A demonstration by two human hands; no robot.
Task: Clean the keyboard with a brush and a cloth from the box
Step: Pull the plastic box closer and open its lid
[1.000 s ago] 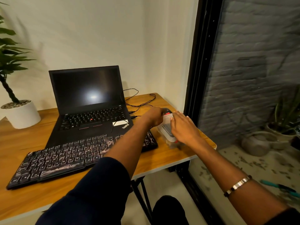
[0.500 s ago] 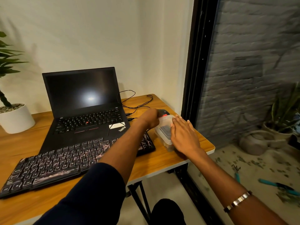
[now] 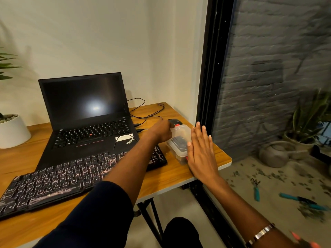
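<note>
- Your left hand [image 3: 162,131] reaches across the keyboard to the box [image 3: 180,142] and its fingers curl round the box's far left corner, gripping the rim.
- Your right hand [image 3: 201,151] lies flat, fingers straight and together, with the palm against the right side of the box; it grasps nothing.
- The box is a clear plastic tub with a lid, standing on the table [image 3: 179,174] near the right edge, toward the front right corner. Dark contents show through its wall; what they are cannot be told.
- The keyboard [image 3: 59,179] is black with pale, smeared marks across its keys. It lies slantwise along the front of the table, its right end just beside the box and partly hidden by your left forearm.
- A laptop [image 3: 89,119] stands open behind the keyboard, screen dark with one bright reflection, toward the back edge of the table.
- A black mouse [image 3: 174,122] with a red detail sits just behind the box, touching or nearly touching your left hand.
- Thin black cables [image 3: 143,111] loop over the table's back right corner.
- A white plant pot [image 3: 12,130] stands at the table's left, cut by the frame.
- A metal bracelet [image 3: 260,234] circles your right wrist.
- Teal-handled tools [image 3: 293,197] lie on the ground beyond the glass.
</note>
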